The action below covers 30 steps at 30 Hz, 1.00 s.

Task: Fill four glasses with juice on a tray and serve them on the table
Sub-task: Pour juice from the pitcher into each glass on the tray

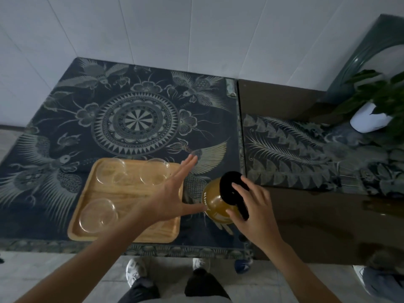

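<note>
From the head view, the juice jug [215, 203] stands on the patterned surface [135, 123] between the two hands, its black lid and handle under the right hand [253, 213], whose fingers reach over the lid and are not visibly closed round anything. The left hand [172, 193] is spread flat, fingers apart, thumb tip against the jug's side. Full of amber juice, the jug likely handles heavy and slick-walled; the black handle looks the safest hold, with the other hand steadying the body. Under and beyond the left hand lies the wooden tray [105, 232] with three clear empty glasses [97, 215] visible; a fourth may be hidden by the forearm. They look light, fragile and easily knocked. Far right of the right hand stands a potted plant [376, 101].
</note>
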Available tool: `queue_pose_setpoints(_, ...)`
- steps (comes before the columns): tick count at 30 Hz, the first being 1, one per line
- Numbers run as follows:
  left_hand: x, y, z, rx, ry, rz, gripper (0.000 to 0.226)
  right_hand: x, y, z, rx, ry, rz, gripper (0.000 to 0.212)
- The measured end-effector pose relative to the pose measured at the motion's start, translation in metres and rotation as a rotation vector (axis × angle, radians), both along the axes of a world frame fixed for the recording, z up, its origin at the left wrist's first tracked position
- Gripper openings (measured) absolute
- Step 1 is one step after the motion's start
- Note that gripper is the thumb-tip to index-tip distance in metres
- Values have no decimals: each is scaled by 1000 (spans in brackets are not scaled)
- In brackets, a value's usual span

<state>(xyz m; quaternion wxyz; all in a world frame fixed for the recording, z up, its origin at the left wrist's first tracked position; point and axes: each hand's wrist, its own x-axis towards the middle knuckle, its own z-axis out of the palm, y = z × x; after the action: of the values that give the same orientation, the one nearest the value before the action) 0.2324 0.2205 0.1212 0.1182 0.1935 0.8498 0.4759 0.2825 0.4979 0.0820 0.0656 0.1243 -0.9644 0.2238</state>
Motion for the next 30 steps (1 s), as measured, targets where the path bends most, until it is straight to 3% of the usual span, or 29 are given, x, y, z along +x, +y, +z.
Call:
queue_pose_setpoints(6, 16, 52, -50, -3, -205, 82, 130, 7, 28, -19, -11, -52, 116, 62)
queue_pose_setpoints(9, 26, 69, -76, 111, -368, 214, 125, 6, 36, -21, -101, -84, 177, 60)
queue_pose_setpoints(13, 39, 77, -99, 287, -614, 422, 140, 1, 42, -24, -163, -101, 240, 60)
queue_pose_setpoints(17, 47, 88, -111, 309, -574, 429, 130, -3, 46, -30, -194, -92, 272, 59)
queue_pose_setpoints(26, 30, 101, -124, 81, -277, 340, 132, -6, 43, -47, -311, -7, 276, 64)
queue_pose_setpoints(30, 32, 108, -128, 95, -267, 374, 130, -12, 43, -53, -351, 15, 295, 57)
